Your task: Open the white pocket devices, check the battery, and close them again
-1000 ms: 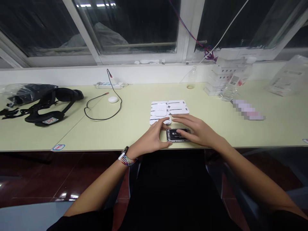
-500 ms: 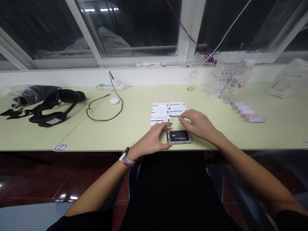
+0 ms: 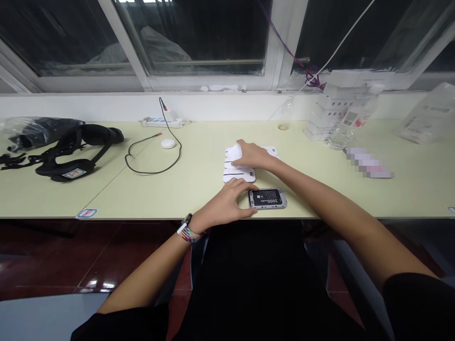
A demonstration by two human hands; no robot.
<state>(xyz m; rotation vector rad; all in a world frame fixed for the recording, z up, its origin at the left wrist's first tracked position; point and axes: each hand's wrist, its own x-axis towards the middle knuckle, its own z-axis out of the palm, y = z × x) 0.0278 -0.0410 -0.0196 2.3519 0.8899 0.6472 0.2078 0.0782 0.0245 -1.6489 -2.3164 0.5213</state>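
Note:
Near the table's front edge lies a small grey-framed device (image 3: 286,198), its back off, showing a black battery (image 3: 267,196) marked 3000mAh. My left hand (image 3: 227,201) grips the device's left end between thumb and fingers. Farther back, my right hand (image 3: 253,155) has its thumb and fingers closed around a small white cover (image 3: 234,152), which looks tilted. Beneath it are white rounded plates (image 3: 239,175) with black lines and W marks, partly hidden by my right hand and forearm.
A black headset (image 3: 76,156) and a black cable (image 3: 149,173) lie to the left, with a white round object (image 3: 168,143) beside the cable. At the back stands a power strip (image 3: 163,122). Stacked white boxes (image 3: 325,118) and a clear bottle (image 3: 341,135) are at right.
My right hand has moved left and away from me, from beside the device to the white cover, and taken hold of it. My left hand stays on the device.

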